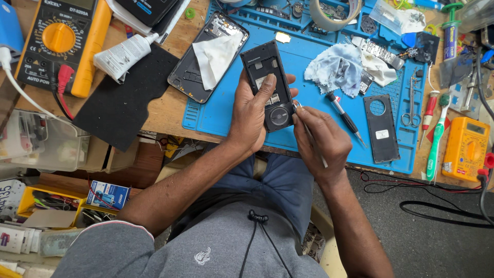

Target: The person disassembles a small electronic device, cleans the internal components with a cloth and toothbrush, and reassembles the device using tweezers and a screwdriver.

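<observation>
- Cluttered wooden workbench (pixel 170 110) with a blue repair mat (pixel 309 103), multimeters and cloths spread about.
- Left hand (pixel 252 116) grips an opened black phone (pixel 267 85) above the mat's near edge, long axis running up and slightly left, fingers wrapped round its left side.
- Right hand (pixel 319 136), just right of the phone's lower end, pinches a thin metal tool (pixel 303 116) whose tip meets the phone's lower right edge.
- Black-handled screwdriver (pixel 346 118) lies near the right hand.

White tube w/ dark print (pixel 122 55) lies up-left of the left hand (pixel 252 116). Small blue-white box (pixel 108 194) sits well below-left, under the bench. Yellow meter's grey screen (pixel 476 128) far right of the right hand (pixel 319 141); white label on black cover plate (pixel 382 134) just right.
</observation>
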